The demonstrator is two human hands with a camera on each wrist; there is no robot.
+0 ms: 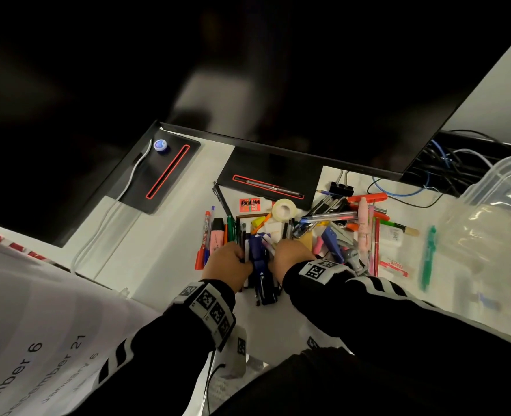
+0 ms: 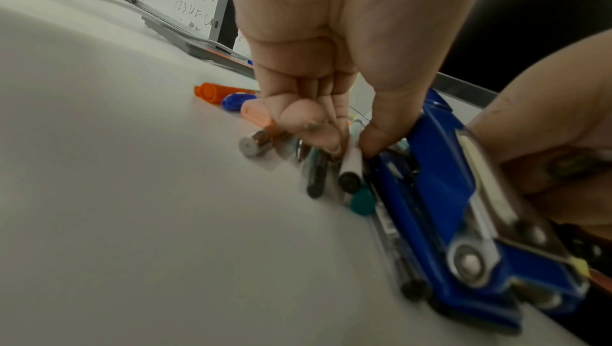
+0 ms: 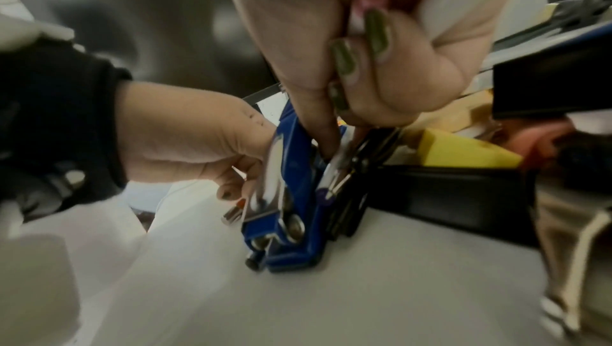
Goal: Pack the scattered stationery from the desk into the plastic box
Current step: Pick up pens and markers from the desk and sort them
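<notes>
- The fingers (image 2: 318,126) of the left hand (image 1: 228,261) are curled down and pinched against the thumb around a small cluster of pens (image 2: 331,168), while the right hand (image 1: 290,259) is closed from the other side, thumb pressed along a blue stapler (image 1: 258,265) and pens caught under its bent fingers.
- The bundle is squeezed between both hands, judged so that stapler and pens can be lifted as one load (fewer trips than going piece by piece).
- The stapler lies on the white desk (image 1: 170,235), its body glossy blue with bright rivets and a metal strip; the pens are slim, round-ended barrels, some dark, one white, one teal-capped.
- The plastic box (image 1: 494,205), clear and thin-walled with rounded corners, is set at the far right, well apart from the hands.
- Between hands and box a loose heap is left: a tape roll (image 1: 284,209), a green pen (image 1: 428,259), a binder clip (image 1: 342,189) (black, with wire handles).
- A pink highlighter (image 1: 216,235) is left beside the left hand.
</notes>
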